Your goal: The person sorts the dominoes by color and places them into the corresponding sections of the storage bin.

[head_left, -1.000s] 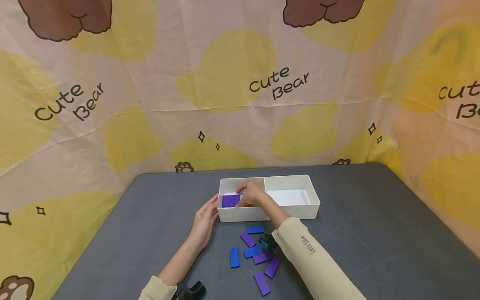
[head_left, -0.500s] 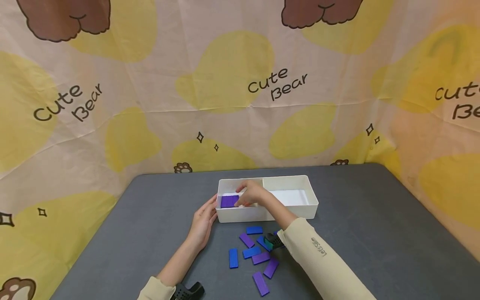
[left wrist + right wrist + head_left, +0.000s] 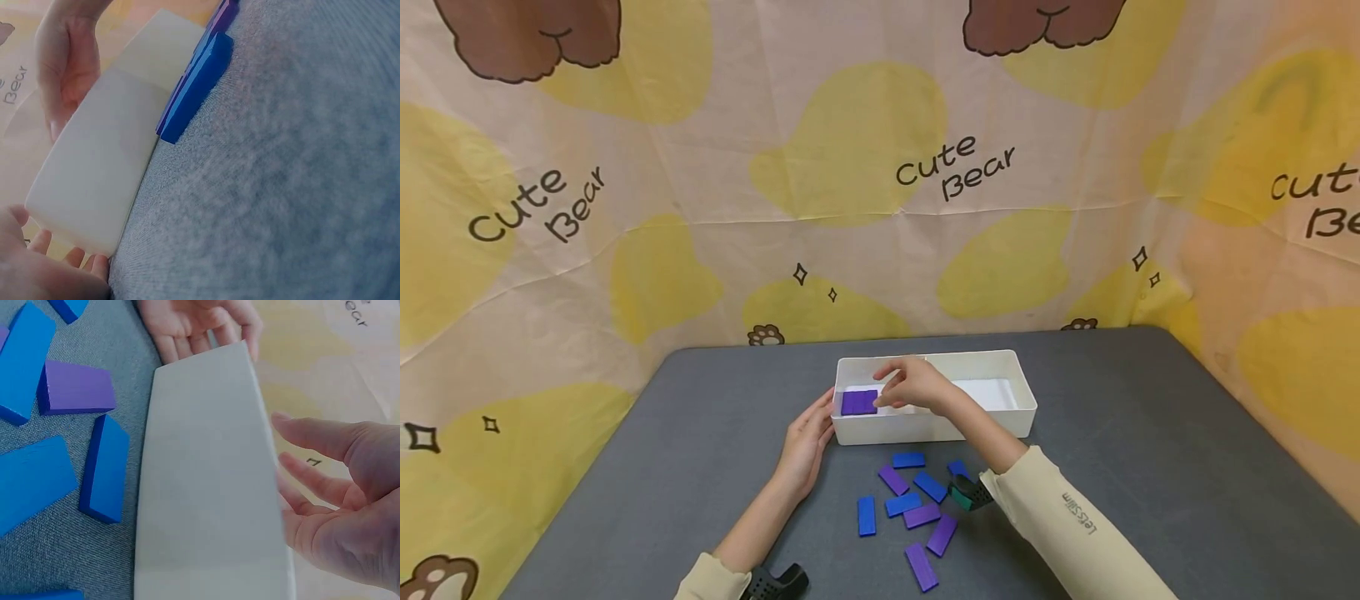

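A white two-compartment box (image 3: 891, 430) stands on the table, with a row of purple blocks (image 3: 859, 402) lying side by side at the left end of its left compartment. My left hand (image 3: 807, 450) rests its extended fingers against the box's left end wall. Above the left compartment is my right hand (image 3: 917, 385), just right of the purple blocks. In the right wrist view, the thumb and fingers of the right hand (image 3: 350, 487) are spread apart with nothing visible between them. The box's front wall hides its inside in both wrist views.
In front of the box, loose blue blocks (image 3: 867, 517) and purple blocks (image 3: 921, 567) lie scattered on the grey table (image 3: 715, 450). A patterned cloth (image 3: 850, 167) hangs behind the table. The box's right compartment (image 3: 992, 392) shows a bare white floor.
My right hand has drawn up and slightly right from the purple blocks, and its forearm has swung right, uncovering more blue blocks. The left hand keeps its place on the box.
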A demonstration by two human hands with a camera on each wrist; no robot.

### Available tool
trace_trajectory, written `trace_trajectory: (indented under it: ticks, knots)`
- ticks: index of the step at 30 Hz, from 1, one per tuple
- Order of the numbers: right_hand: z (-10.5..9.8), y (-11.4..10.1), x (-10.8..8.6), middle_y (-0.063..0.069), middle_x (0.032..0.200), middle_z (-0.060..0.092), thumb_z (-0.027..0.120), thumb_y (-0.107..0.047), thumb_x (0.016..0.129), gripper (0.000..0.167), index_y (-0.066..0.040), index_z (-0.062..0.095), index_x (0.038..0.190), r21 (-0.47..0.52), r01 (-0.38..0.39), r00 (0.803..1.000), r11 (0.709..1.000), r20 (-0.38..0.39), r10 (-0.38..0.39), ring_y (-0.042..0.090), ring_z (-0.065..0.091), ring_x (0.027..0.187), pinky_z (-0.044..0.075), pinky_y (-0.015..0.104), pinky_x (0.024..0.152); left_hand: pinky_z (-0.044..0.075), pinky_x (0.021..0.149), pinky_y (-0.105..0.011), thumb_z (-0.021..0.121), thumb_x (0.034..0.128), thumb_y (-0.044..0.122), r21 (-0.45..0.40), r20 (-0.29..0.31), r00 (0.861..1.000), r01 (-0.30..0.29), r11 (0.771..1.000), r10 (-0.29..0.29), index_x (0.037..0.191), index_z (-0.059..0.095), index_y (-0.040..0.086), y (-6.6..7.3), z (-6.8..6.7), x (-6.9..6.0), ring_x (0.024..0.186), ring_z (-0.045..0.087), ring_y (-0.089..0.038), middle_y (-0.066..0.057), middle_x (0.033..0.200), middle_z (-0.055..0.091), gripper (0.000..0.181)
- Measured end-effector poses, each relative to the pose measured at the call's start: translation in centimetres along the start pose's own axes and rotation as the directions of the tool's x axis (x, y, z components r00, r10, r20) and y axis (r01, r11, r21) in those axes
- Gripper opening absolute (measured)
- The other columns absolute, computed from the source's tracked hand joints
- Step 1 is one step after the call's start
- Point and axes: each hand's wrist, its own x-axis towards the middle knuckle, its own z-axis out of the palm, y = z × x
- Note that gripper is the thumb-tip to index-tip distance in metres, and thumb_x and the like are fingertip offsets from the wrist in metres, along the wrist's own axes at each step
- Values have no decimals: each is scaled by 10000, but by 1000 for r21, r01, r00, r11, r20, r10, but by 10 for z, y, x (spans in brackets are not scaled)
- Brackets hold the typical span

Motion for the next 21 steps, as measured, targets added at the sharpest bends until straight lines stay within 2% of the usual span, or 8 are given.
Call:
trace_trajectory:
  ticks: [6, 9, 13, 18, 21]
  knots:
    - [-9, -5, -16, 179, 1031, 745, 808, -36, 897, 418, 62, 686, 1284, 25, 66, 998, 998, -26, -65, 227, 726, 894, 644, 397, 853, 285, 1264, -565, 470, 1116, 180, 0, -11, 1000, 9, 1000, -9, 1587, 411, -46, -1, 0, 2, 1518, 403, -391, -226, 1654, 399, 526]
    - [-13, -5, -26, 168, 1036, 747, 804, -50, 905, 411, 50, 689, 1287, 37, 90, 996, 995, -31, -89, 279, 739, 910, 635, 433, 874, 286, 1264, -561, 472, 1114, 181, -2, -13, 1000, 7, 1000, -7, 1587, 413, -44, -2, 0, 3, 1520, 400, -388, -224, 1655, 399, 528]
    - [-17, -1, -38, 163, 1033, 747, 798, -48, 910, 398, 56, 685, 1278, 55, 127, 992, 990, -26, -125, 333, 744, 923, 625, 462, 865, 281, 1268, -549, 477, 1109, 171, -10, -11, 1000, 0, 1000, 0, 1589, 414, -38, -2, 0, 2, 1525, 393, -374, -214, 1657, 398, 526]
    - [-19, 6, -54, 160, 1027, 750, 791, -42, 917, 375, 72, 684, 1258, 50, 178, 984, 983, -6, -178, 401, 744, 930, 630, 384, 813, 285, 1265, -548, 475, 1111, 175, -7, -12, 1000, 1, 1000, -1, 1588, 414, -39, -2, 0, 2, 1522, 398, -377, -213, 1657, 400, 527]
    - [-20, 10, -63, 167, 1025, 753, 783, -42, 923, 358, 73, 684, 1248, 51, 201, 979, 978, 2, -202, 446, 737, 930, 636, 431, 815, 282, 1266, -551, 474, 1110, 174, -5, -13, 1000, 2, 1000, -2, 1589, 412, -41, -2, 0, 2, 1521, 397, -382, -217, 1656, 398, 528]
